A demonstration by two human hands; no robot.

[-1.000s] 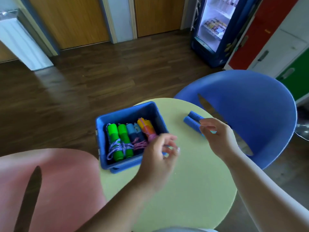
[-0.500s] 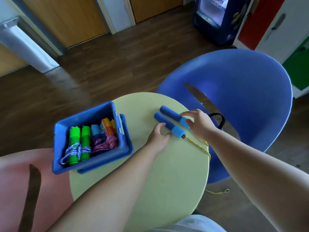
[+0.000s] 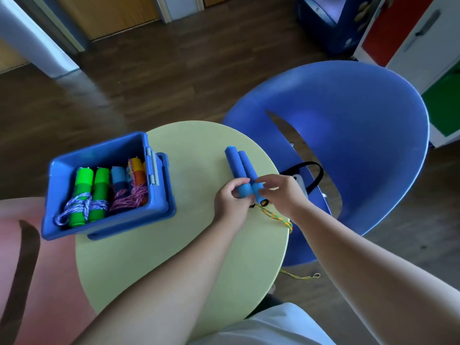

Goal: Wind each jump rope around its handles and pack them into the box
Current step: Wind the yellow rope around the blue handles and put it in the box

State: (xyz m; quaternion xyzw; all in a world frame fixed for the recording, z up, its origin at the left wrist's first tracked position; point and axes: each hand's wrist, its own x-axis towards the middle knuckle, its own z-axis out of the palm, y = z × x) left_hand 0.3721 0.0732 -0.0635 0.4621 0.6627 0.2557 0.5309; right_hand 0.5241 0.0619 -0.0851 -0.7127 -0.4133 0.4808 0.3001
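Two blue jump-rope handles (image 3: 238,163) lie side by side on the round yellow-green table (image 3: 189,235), pointing away from me. My left hand (image 3: 230,202) pinches the near end of the left handle. My right hand (image 3: 280,192) pinches the near end of the right one. Their yellow-green rope (image 3: 276,216) trails off the table's right edge down to the floor. The blue box (image 3: 159,202) stands at the table's left edge, holding a green-handled rope (image 3: 90,192) wound with purple-white cord, a blue-handled one (image 3: 118,178) and an orange-yellow one (image 3: 137,170).
A blue chair (image 3: 361,145) stands beyond the table on the right, with a black strap and a small white object (image 3: 302,185) on its seat. A pink chair (image 3: 49,270) sits at the left. Dark wooden floor surrounds the table.
Both hands have closed on the near ends of the two blue handles and brought them together, parallel. The camera has tilted down and shifted right.
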